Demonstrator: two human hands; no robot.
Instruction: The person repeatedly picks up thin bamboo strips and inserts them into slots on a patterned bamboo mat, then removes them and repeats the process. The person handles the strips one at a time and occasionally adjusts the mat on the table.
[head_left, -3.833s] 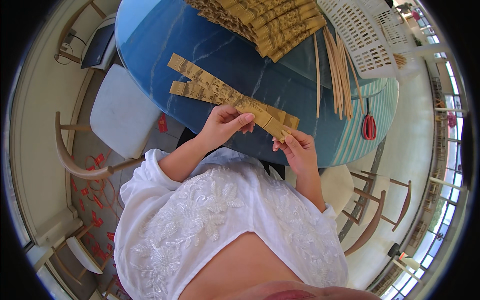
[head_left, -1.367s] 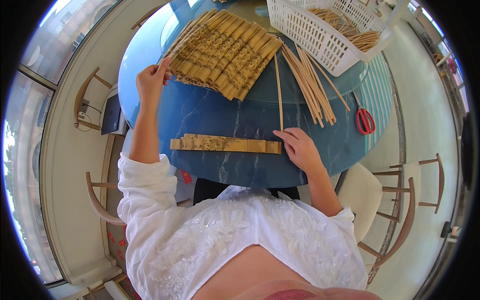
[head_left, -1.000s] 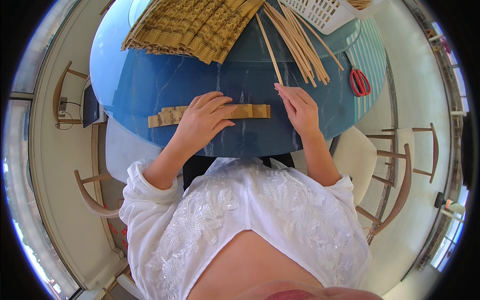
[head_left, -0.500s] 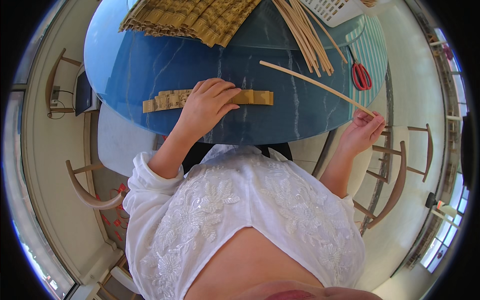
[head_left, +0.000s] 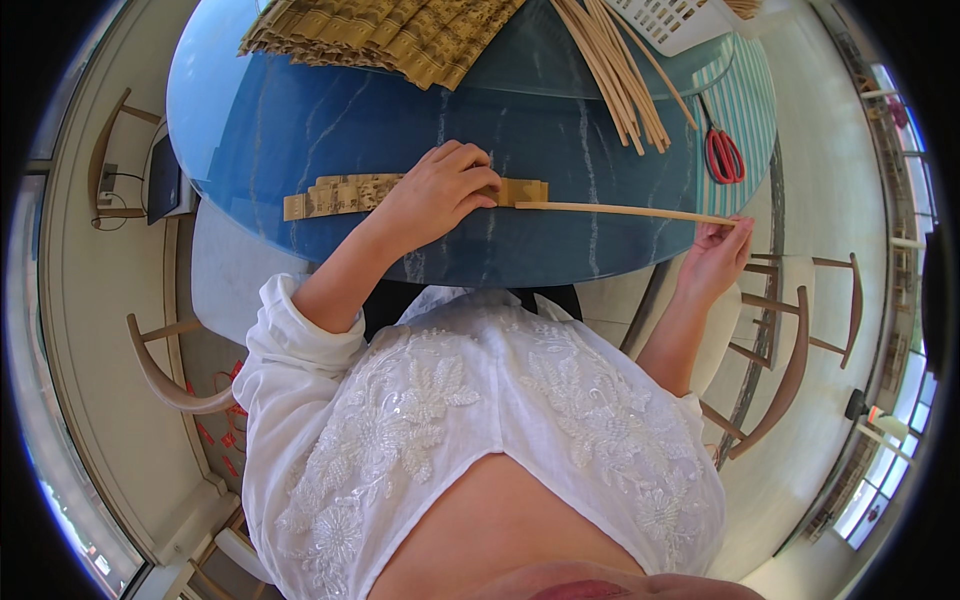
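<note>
- The narrow woven strip of tan bamboo slats (head_left: pixel 340 194) lies flat near the front edge of the round blue glass table (head_left: pixel 250 130); it should stay flat and square to that edge.
- The left hand (head_left: pixel 440 190) presses palm-down on the strip's right part, fingers spread, gripping nothing; firm, even pressure there looks wise.
- The long thin pale bamboo stick (head_left: pixel 620 210) points at the strip's right end.
- The right hand (head_left: pixel 718 250) pinches the stick's far end; a level, straight feed seems best.

Round glossy table (head_left: pixel 300 120): deep blue, pale marbled veins. Flat woven strip (head_left: pixel 340 195): tan, darker brown speckled pattern. Long thin stick (head_left: pixel 620 210): pale yellow-tan. Small scissors (head_left: pixel 723 155): red handles. Embroidered blouse (head_left: pixel 470 420): white, floral stitching.
</note>
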